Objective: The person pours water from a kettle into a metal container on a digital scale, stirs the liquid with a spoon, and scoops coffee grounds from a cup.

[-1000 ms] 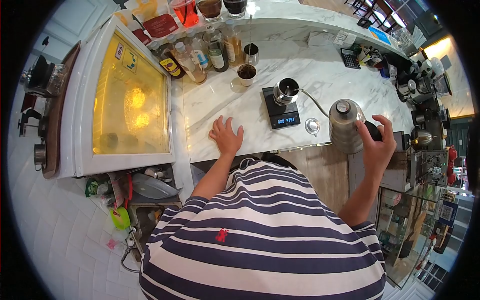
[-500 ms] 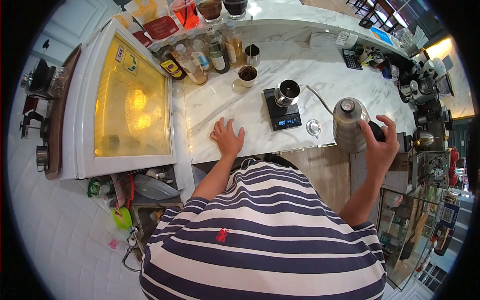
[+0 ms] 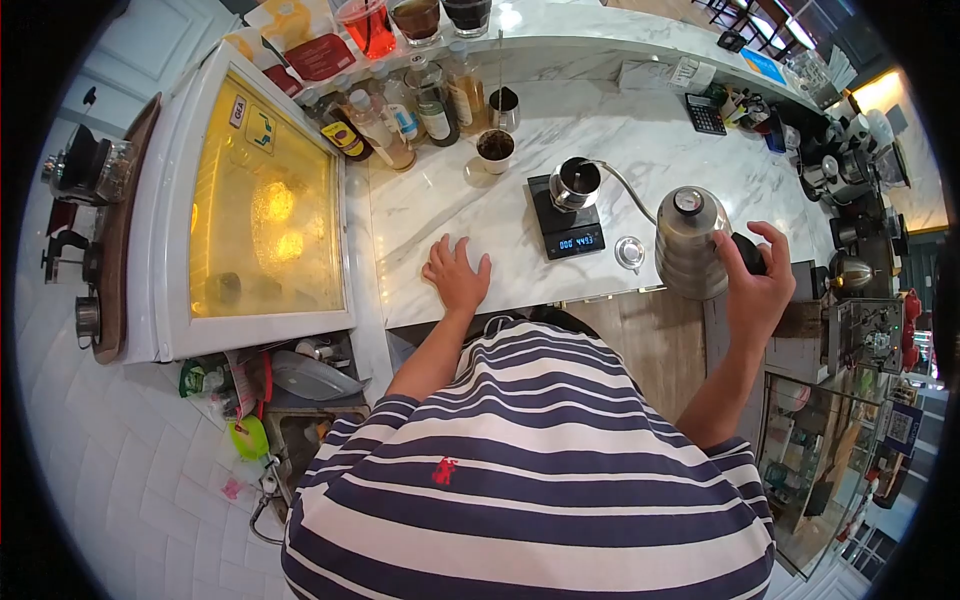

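Note:
My right hand (image 3: 757, 277) grips the black handle of a steel gooseneck kettle (image 3: 691, 245), held near the counter's front edge. The kettle's thin spout reaches left, its tip over a small metal pot (image 3: 575, 186) with dark contents. That pot stands on a black digital scale (image 3: 568, 222) with a lit blue readout. Just right of the scale lies a small round metal lid (image 3: 629, 253). My left hand (image 3: 458, 277) rests flat on the marble counter (image 3: 430, 210), fingers spread, holding nothing.
Behind the scale stand a paper cup of dark grounds (image 3: 495, 150) and a metal cup (image 3: 504, 108). Several bottles (image 3: 432, 108) line the back left, beside a glass-fronted fridge (image 3: 265, 200). A calculator (image 3: 705, 114) lies at the back right. Drinks (image 3: 370, 28) stand on the raised ledge.
The kettle and my right hand have shifted slightly left, and the spout tip has moved left over the pot. My left hand has stayed in place.

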### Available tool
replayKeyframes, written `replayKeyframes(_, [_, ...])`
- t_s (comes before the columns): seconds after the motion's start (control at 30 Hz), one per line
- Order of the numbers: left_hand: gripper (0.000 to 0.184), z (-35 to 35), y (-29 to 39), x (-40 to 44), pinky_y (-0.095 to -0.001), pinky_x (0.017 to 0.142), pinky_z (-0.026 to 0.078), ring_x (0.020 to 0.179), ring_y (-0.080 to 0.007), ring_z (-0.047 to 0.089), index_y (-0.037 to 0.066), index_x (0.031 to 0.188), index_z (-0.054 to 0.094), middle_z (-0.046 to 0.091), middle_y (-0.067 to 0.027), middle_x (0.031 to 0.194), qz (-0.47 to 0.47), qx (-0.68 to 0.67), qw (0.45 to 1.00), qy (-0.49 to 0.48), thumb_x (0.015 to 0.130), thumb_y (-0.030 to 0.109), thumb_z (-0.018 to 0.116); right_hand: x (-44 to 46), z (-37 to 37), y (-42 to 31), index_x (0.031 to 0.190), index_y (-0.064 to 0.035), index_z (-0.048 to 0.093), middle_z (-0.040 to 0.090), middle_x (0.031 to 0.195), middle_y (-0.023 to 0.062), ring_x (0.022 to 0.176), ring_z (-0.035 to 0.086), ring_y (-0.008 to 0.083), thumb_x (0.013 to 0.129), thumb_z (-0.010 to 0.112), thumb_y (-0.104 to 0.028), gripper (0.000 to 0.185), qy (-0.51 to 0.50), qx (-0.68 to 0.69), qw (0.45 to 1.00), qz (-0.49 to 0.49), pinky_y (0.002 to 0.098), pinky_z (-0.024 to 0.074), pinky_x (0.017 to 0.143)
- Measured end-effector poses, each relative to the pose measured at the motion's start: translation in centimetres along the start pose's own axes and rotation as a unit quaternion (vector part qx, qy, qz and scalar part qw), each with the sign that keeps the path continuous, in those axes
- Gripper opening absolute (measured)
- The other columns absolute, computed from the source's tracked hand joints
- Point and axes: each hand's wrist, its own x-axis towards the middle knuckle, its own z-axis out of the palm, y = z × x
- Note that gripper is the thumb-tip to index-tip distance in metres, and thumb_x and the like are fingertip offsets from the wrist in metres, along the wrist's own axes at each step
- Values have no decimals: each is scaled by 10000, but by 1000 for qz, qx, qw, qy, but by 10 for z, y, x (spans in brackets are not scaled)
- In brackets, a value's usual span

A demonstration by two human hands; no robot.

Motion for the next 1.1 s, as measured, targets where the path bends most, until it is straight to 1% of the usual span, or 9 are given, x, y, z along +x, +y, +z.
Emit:
replayKeyframes(0.07, [583,0,0,0,-613,1113,256,1431,-387,364,131,1340,628,478,-178,1511,-2,-2,1000,-1,852,422,760,1,-2,0,1108,-37,666,604,699,-8,653,542,39,849,878,-130,347,1,5,1000,8,188,403,590])
replayKeyframes(0.27, [582,0,-1,0,-613,1112,256,1428,-390,366,129,1342,627,478,-180,1511,-2,1,1000,0,855,421,756,2,-10,6,1115,-43,666,592,680,-1,641,522,39,848,879,-143,356,11,-38,999,-34,186,387,583])
replayKeyframes(0.47, [582,0,0,0,-613,1110,259,1427,-390,368,128,1343,625,478,-180,1514,-3,1,1000,-1,858,423,752,-3,-11,3,1121,-44,662,596,670,7,637,523,36,842,883,-146,371,-8,-28,1000,-2,190,382,572])
replayKeyframes(0.67, [582,-1,1,1,-613,1113,257,1431,-386,366,130,1343,631,480,-176,1516,-5,2,1000,-6,859,430,750,-1,-4,1,1126,-44,663,596,663,5,630,532,40,838,886,-151,379,-25,-18,999,-8,194,395,573])
replayKeyframes(0.77, [583,0,0,0,-613,1113,257,1434,-385,365,131,1344,634,480,-174,1516,-4,5,1000,-5,858,431,751,0,2,3,1122,-43,665,597,658,4,626,531,41,836,888,-151,378,-15,4,1000,-6,194,394,572])
replayKeyframes(1.1, [582,-3,2,1,-613,1106,264,1432,-383,366,129,1337,635,484,-173,1511,-5,1,1000,-1,849,422,758,0,-5,4,1112,-62,670,597,646,11,617,527,59,836,888,-174,369,-7,-35,999,-12,213,403,580])
